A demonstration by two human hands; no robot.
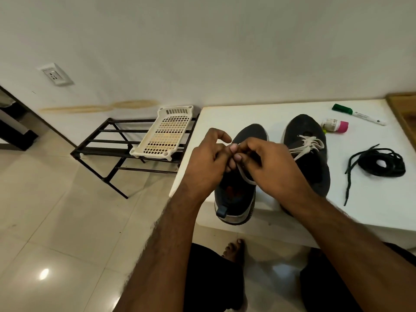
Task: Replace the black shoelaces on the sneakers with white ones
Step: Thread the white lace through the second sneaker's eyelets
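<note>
Two dark sneakers on white table (281, 113), side by side, toes at 12 o'clock, heels at 6 toward the person. Long axis of each runs 6–12, roughly parallel.

Right sneaker (308, 154): white lace already threaded and tied in a bow over the upper eyelets. Judged finished.

Left sneaker (236, 176): heel overhangs the table's near edge. Both hands work above its tongue. Left hand (204, 161) fingers curled, pinching the white lace (245, 176); index finger lifted free. Right hand (267, 163) likewise curled tight, thumb and fingertips nipping the same lace where the hands meet. One loop of lace hangs below them at 6 o'clock; a strand runs off at 3 o'clock, toward the right sneaker.

Black laces (380, 163): loose coil at 3 o'clock of the right sneaker, one end trailing toward 6. Already out of both shoes, it seems.

Step in hand, as judged: tying off or last threading on the left sneaker; eyelets hidden under the hands, cannot tell how many are laced. Next move calls for even tension on both ends and a snug bow, without dragging the shoe off the edge.

Marker (358, 114) and small pink-capped bottle (335, 126) at 1 o'clock of the sneakers
</note>
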